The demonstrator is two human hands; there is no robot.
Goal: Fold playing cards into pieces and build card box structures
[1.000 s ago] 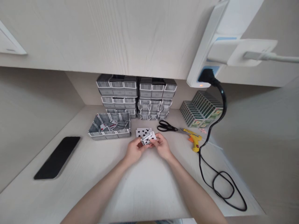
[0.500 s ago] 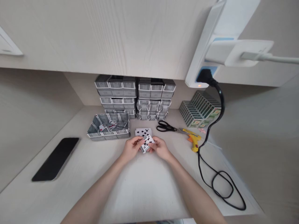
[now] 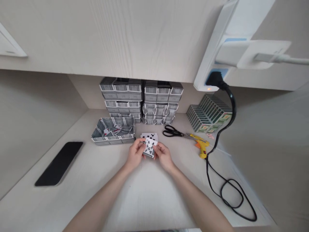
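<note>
Playing cards with black club marks (image 3: pixel 150 147) are held between my two hands, above the white desk. My left hand (image 3: pixel 135 154) pinches their left side, and my right hand (image 3: pixel 164 156) grips the right edge. Under the front edge of the top card a grey patterned back shows. Just behind them, more cards (image 3: pixel 152 135) lie face up on the desk, partly covered by the held ones. An open box made of grey-backed cards (image 3: pixel 113 140) stands to the left, with loose pieces inside.
Stacked card-made boxes (image 3: pixel 121 91) stand at the back. Black scissors (image 3: pixel 172 131), a yellow glue gun (image 3: pixel 202 146) and green-edged packs (image 3: pixel 207 112) are on the right, beside a looping black cable (image 3: pixel 208 174). A black phone (image 3: pixel 60 163) lies left. A power strip (image 3: pixel 212 48) hangs above.
The held cards have turned to sit nearly straight, and more of the top card's face shows. Both hands still grip them. The whole view has shifted slightly.
</note>
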